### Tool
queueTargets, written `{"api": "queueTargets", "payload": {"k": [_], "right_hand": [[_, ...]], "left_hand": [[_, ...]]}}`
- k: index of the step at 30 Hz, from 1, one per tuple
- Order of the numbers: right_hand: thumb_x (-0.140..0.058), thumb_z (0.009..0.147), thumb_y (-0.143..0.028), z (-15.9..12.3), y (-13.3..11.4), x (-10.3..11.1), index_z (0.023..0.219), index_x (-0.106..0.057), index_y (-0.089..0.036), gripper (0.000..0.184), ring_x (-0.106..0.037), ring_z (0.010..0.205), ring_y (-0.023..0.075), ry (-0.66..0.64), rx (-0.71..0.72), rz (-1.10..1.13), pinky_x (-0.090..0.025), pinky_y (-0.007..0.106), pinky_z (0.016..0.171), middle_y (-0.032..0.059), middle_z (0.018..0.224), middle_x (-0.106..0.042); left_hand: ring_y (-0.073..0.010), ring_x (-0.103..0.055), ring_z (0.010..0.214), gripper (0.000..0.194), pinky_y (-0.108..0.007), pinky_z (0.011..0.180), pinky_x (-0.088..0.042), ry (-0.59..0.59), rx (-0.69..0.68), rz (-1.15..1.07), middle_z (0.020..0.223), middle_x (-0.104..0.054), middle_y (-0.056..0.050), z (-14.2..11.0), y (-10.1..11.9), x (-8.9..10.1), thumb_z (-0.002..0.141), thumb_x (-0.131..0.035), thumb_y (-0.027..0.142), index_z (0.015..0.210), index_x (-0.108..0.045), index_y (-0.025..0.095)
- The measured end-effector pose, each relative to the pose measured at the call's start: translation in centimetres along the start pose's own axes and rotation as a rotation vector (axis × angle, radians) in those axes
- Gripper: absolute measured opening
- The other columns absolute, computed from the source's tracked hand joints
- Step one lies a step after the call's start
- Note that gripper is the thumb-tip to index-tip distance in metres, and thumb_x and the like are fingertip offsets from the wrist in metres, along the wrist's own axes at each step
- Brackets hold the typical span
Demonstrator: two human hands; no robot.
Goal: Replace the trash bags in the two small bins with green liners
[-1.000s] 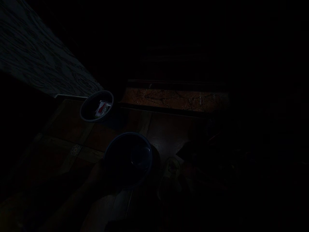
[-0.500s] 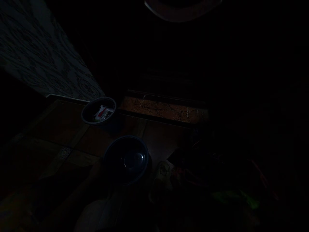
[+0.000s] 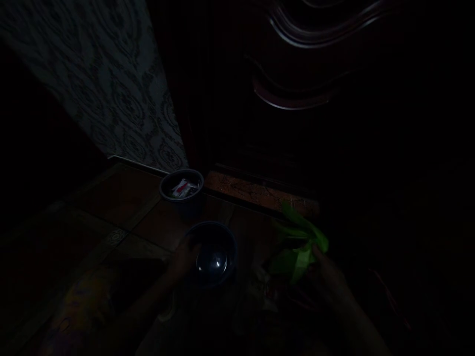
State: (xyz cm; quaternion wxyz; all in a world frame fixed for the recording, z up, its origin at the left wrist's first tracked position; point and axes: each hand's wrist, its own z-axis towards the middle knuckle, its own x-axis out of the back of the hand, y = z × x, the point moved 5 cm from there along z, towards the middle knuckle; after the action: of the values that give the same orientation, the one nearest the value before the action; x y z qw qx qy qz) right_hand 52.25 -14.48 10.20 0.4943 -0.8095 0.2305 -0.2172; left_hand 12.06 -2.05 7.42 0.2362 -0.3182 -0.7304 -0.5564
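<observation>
The scene is very dark. My left hand point(image 3: 182, 259) rests on the left rim of a dark round bowl point(image 3: 218, 242) that stands on the tiled floor; the bowl's bottom glints. My right hand point(image 3: 326, 277) holds a bunch of green leaves point(image 3: 300, 242) to the right of that bowl, just above the floor. Whether the left fingers grip the rim or only touch it is hard to make out.
A second, smaller bowl point(image 3: 181, 185) with a white and red packet point(image 3: 182, 188) in it stands farther back by a patterned wall point(image 3: 122, 99). A dark carved door point(image 3: 297, 89) and a brown threshold strip point(image 3: 260, 195) lie behind. Dim items lie on the floor near the front.
The camera has tilted up, so the door and wall fill more of the view. Both my hands have come into sight; the right one now holds green leaves.
</observation>
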Motion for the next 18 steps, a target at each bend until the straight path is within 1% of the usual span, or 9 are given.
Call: {"api": "queueTargets", "payload": {"k": [2,4,7,8,10,12,14,16,18], "right_hand": [[-0.065,0.068,-0.052,-1.4,-1.8,-4.6,0.094,-0.064,-0.019,0.042,-0.065,0.069,0.02,-0.124,-0.05,0.086,-0.053,0.032,0.059,0.0064,0.085,-0.069],[-0.068,0.068,-0.05,-3.6,-3.2,-8.7,0.091,-0.064,-0.018,0.04,-0.064,0.065,0.0178,-0.265,-0.11,0.192,-0.052,0.03,0.059,0.0061,0.083,-0.07],[-0.07,0.068,-0.046,-7.2,-4.3,-12.9,0.09,-0.064,-0.016,0.038,-0.065,0.067,0.0174,-0.431,-0.181,0.291,-0.053,0.029,0.061,0.0064,0.083,-0.07],[-0.07,0.068,-0.046,-8.0,-4.3,-13.7,0.091,-0.064,-0.016,0.039,-0.065,0.069,0.0179,-0.468,-0.187,0.283,-0.053,0.029,0.061,0.007,0.084,-0.07],[-0.068,0.069,-0.05,-8.9,-3.7,-14.6,0.094,-0.064,-0.016,0.043,-0.066,0.071,0.0193,-0.505,-0.183,0.23,-0.053,0.03,0.06,0.0083,0.085,-0.07],[-0.066,0.068,-0.054,-8.9,-2.6,-14.5,0.095,-0.063,-0.015,0.047,-0.066,0.071,0.0205,-0.487,-0.175,0.166,-0.053,0.03,0.059,0.0093,0.085,-0.07],[-0.065,0.067,-0.057,-8.2,-1.4,-13.8,0.092,-0.063,-0.015,0.049,-0.066,0.069,0.0207,-0.421,-0.163,0.117,-0.052,0.03,0.057,0.0093,0.083,-0.069],[-0.064,0.066,-0.057,-7.3,-0.6,-12.7,0.09,-0.063,-0.016,0.048,-0.065,0.066,0.02,-0.326,-0.125,0.089,-0.052,0.03,0.054,0.0084,0.08,-0.069],[-0.064,0.066,-0.055,-6.4,-0.5,-11.3,0.089,-0.063,-0.017,0.044,-0.064,0.066,0.0195,-0.236,-0.044,0.072,-0.052,0.03,0.054,0.007,0.079,-0.069]], "left_hand": [[-0.0246,-0.05,0.119,0.048,-0.037,0.103,-0.036,-0.158,-0.164,-0.173,0.128,-0.055,-0.012,-2.1,3.7,-1.1,0.08,-0.052,0.042,0.12,-0.054,0.016],[-0.0235,-0.048,0.121,0.054,-0.037,0.102,-0.037,-0.29,-0.273,-0.343,0.131,-0.053,-0.01,-4.1,7.0,-1.7,0.079,-0.054,0.047,0.125,-0.051,0.02],[-0.0229,-0.047,0.122,0.066,-0.035,0.099,-0.038,-0.435,-0.376,-0.497,0.136,-0.048,-0.009,-6.3,10.0,-1.9,0.074,-0.062,0.046,0.133,-0.044,0.022],[-0.0225,-0.051,0.117,0.064,-0.033,0.095,-0.042,-0.498,-0.387,-0.547,0.131,-0.053,-0.009,-6.7,10.4,-2.0,0.073,-0.063,0.045,0.13,-0.046,0.02],[-0.0207,-0.061,0.097,0.049,-0.028,0.078,-0.047,-0.638,-0.365,-0.572,0.111,-0.065,-0.008,-7.4,10.3,-2.4,0.074,-0.061,0.045,0.114,-0.058,0.015],[-0.017,-0.062,0.075,0.039,-0.024,0.063,-0.046,-0.702,-0.314,-0.531,0.087,-0.068,-0.005,-7.6,9.3,-2.8,0.077,-0.056,0.045,0.093,-0.065,0.011],[-0.0135,-0.057,0.065,0.037,-0.021,0.056,-0.041,-0.648,-0.267,-0.49,0.074,-0.065,-0.002,-7.5,7.9,-2.6,0.077,-0.054,0.045,0.081,-0.066,0.011],[-0.0114,-0.054,0.06,0.036,-0.02,0.053,-0.038,-0.571,-0.219,-0.504,0.068,-0.062,0.0,-7.2,6.6,-2.1,0.076,-0.055,0.045,0.077,-0.065,0.011],[-0.011,-0.052,0.057,0.036,-0.02,0.051,-0.036,-0.535,-0.156,-0.533,0.064,-0.061,0.001,-7.0,5.3,-1.6,0.073,-0.056,0.046,0.074,-0.065,0.011]]}}
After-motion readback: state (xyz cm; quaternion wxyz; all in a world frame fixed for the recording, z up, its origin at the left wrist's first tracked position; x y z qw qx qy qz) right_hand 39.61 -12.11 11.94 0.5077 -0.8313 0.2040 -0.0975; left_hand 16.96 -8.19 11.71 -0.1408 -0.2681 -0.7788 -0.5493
